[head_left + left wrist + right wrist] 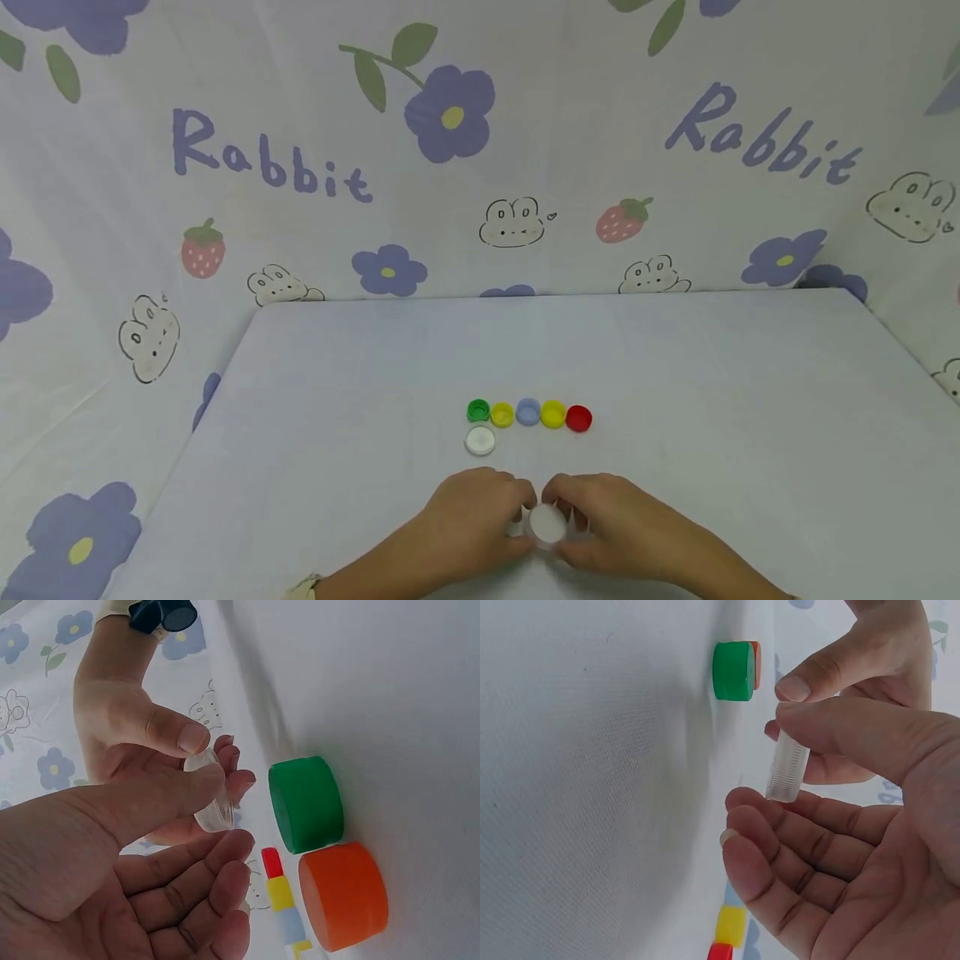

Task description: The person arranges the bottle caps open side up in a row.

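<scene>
A translucent white bottle cap (pixel 548 524) is held between both hands near the front of the table. My left hand (pixel 483 518) pinches it from the left. From the other side my right hand (pixel 622 529) grips it too. The left wrist view shows the thumbs at the cap's (pixel 217 814) upper rim, its ridged side tilted. In the right wrist view the same cap (pixel 787 774) stands on edge, with the right thumb on top and the other fingers loosely bent beneath.
Beyond the hands lies a row of caps: green (pixel 478 411), yellow (pixel 502 415), light blue (pixel 528 412), another yellow (pixel 553 414) and red (pixel 578 418). A white cap (pixel 480 440) lies before the green one. Larger green (pixel 307 804) and orange (pixel 346 896) caps appear in the left wrist view.
</scene>
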Demonstrator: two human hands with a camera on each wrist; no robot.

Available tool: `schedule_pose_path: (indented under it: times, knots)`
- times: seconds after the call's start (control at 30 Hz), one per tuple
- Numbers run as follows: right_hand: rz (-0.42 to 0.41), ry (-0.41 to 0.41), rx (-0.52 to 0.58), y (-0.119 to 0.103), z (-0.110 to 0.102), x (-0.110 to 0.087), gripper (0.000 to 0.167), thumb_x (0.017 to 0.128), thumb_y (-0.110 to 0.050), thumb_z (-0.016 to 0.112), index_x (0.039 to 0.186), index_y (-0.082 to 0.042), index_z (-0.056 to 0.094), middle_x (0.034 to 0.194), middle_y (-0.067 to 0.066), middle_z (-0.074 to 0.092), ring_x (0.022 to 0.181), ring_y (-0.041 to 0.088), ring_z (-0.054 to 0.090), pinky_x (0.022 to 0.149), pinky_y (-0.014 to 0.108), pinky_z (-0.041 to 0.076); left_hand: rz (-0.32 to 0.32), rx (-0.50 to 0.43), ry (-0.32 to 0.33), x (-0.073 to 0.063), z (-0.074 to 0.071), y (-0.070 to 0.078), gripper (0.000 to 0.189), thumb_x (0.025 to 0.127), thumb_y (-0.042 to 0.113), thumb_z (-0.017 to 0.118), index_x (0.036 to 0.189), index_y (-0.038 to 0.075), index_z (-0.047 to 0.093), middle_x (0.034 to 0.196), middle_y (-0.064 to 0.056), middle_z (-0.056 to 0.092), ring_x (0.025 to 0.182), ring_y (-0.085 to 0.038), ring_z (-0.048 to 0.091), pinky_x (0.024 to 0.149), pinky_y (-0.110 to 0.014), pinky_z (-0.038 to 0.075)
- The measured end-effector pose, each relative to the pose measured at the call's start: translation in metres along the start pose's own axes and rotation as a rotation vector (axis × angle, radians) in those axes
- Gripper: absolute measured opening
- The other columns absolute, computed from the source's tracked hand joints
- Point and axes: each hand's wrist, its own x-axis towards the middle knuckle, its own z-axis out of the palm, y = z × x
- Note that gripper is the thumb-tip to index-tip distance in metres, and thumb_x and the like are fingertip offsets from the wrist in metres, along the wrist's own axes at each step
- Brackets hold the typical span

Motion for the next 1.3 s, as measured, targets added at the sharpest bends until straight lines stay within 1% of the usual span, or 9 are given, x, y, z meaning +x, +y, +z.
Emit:
schedule_pose_path:
  times: [0.17, 0.3, 0.5, 0.6, 0.73, 0.87, 0.97, 1.13, 1.3]
  knots:
    - [-0.015, 0.001, 0.063, 0.000, -0.002, -0.001, 0.032, 0.085, -0.018, 0.083, 0.112, -0.016, 0.065, 0.083, -0.014, 0.057, 0.075, 0.004, 0.054, 0.067, 0.024, 0.051, 0.017, -0.029, 0.021, -0.006, -0.004, -0.002, 0.029, 0.085, 0.030, 0.085, 0.109, 0.016, 0.075, 0.083, 0.014, 0.068, 0.078, -0.002, 0.058, 0.070, -0.022, 0.048]
    - [-0.017, -0.006, 0.114, 0.001, -0.002, -0.001, 0.033, 0.088, -0.021, 0.081, 0.115, -0.015, 0.065, 0.085, -0.014, 0.059, 0.074, 0.002, 0.055, 0.067, 0.024, 0.052, 0.032, -0.049, 0.021, -0.009, -0.005, -0.003, 0.028, 0.088, 0.029, 0.083, 0.111, 0.015, 0.074, 0.089, 0.014, 0.071, 0.086, -0.003, 0.063, 0.077, -0.024, 0.051]
    - [-0.055, 0.007, 0.143, 0.004, -0.002, -0.003, 0.034, 0.091, -0.022, 0.079, 0.120, -0.013, 0.064, 0.087, -0.015, 0.060, 0.073, 0.001, 0.056, 0.067, 0.024, 0.052, 0.079, -0.095, 0.038, -0.013, -0.005, -0.004, 0.024, 0.091, 0.024, 0.080, 0.110, 0.013, 0.073, 0.094, 0.012, 0.072, 0.082, 0.001, 0.061, 0.076, -0.021, 0.051]
    - [-0.061, 0.003, 0.176, 0.005, -0.003, -0.004, 0.034, 0.094, -0.023, 0.076, 0.124, -0.012, 0.064, 0.087, -0.015, 0.061, 0.074, 0.002, 0.057, 0.068, 0.024, 0.053, 0.087, -0.118, 0.040, -0.014, -0.006, -0.004, 0.030, 0.091, 0.023, 0.079, 0.118, 0.012, 0.071, 0.098, 0.011, 0.072, 0.083, 0.002, 0.060, 0.076, -0.019, 0.051]
    - [-0.065, -0.002, 0.209, 0.008, -0.004, -0.004, 0.036, 0.098, -0.025, 0.072, 0.129, -0.010, 0.064, 0.091, -0.014, 0.064, 0.077, 0.003, 0.059, 0.071, 0.025, 0.054, 0.073, -0.143, 0.036, -0.015, -0.008, -0.004, 0.042, 0.092, 0.025, 0.080, 0.129, 0.011, 0.068, 0.102, 0.011, 0.072, 0.087, 0.001, 0.061, 0.081, -0.020, 0.052]
    - [-0.080, -0.006, 0.247, 0.010, -0.005, -0.005, 0.035, 0.103, -0.026, 0.064, 0.133, -0.008, 0.064, 0.092, -0.012, 0.069, 0.080, 0.004, 0.061, 0.074, 0.026, 0.054, 0.063, -0.144, 0.038, -0.015, -0.010, -0.005, 0.045, 0.092, 0.027, 0.079, 0.132, 0.011, 0.065, 0.105, 0.010, 0.072, 0.093, -0.001, 0.063, 0.084, -0.024, 0.052]
    - [-0.109, 0.008, 0.274, 0.010, -0.006, -0.006, 0.029, 0.107, -0.024, 0.057, 0.130, -0.008, 0.066, 0.087, -0.009, 0.069, 0.079, 0.006, 0.063, 0.074, 0.028, 0.054, 0.064, -0.141, 0.048, -0.015, -0.010, -0.005, 0.049, 0.092, 0.027, 0.079, 0.136, 0.011, 0.062, 0.104, 0.009, 0.073, 0.093, -0.002, 0.064, 0.086, -0.026, 0.052]
    - [-0.144, 0.055, 0.304, 0.009, -0.004, -0.007, 0.022, 0.109, -0.018, 0.051, 0.121, -0.010, 0.068, 0.090, -0.004, 0.070, 0.078, 0.011, 0.066, 0.070, 0.028, 0.054, 0.083, -0.163, 0.107, -0.018, -0.008, -0.005, 0.060, 0.092, 0.024, 0.080, 0.143, 0.013, 0.051, 0.095, 0.010, 0.068, 0.083, -0.001, 0.059, 0.082, -0.024, 0.052]
    - [-0.109, 0.084, 0.383, 0.010, -0.001, -0.007, 0.022, 0.109, -0.014, 0.049, 0.122, -0.008, 0.066, 0.089, 0.000, 0.069, 0.073, 0.015, 0.066, 0.066, 0.030, 0.055, 0.114, -0.151, 0.195, -0.018, -0.006, -0.005, 0.063, 0.089, 0.020, 0.082, 0.142, 0.016, 0.048, 0.090, 0.011, 0.063, 0.080, -0.001, 0.056, 0.074, -0.021, 0.049]
